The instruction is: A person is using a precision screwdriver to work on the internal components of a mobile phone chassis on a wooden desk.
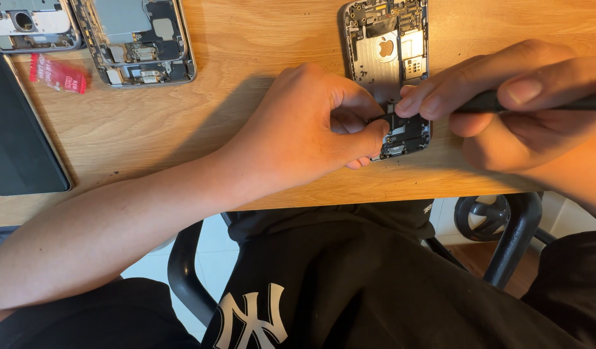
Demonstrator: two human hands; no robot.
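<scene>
Bright, even daylight on the wooden counter (246, 39); soft shadows fall left of the hands, the nearest fingers blur slightly at the right edge.

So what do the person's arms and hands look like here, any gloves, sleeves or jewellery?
Both hands are bare: no gloves, rings or watch visible. The left hand continues into a forearm that is uncovered all the way to the frame's lower left edge. The right hand enters from the right edge, with only a short bare stretch of wrist showing. Fingernails are short and unpainted. No sleeve cuff reaches either wrist.
</scene>
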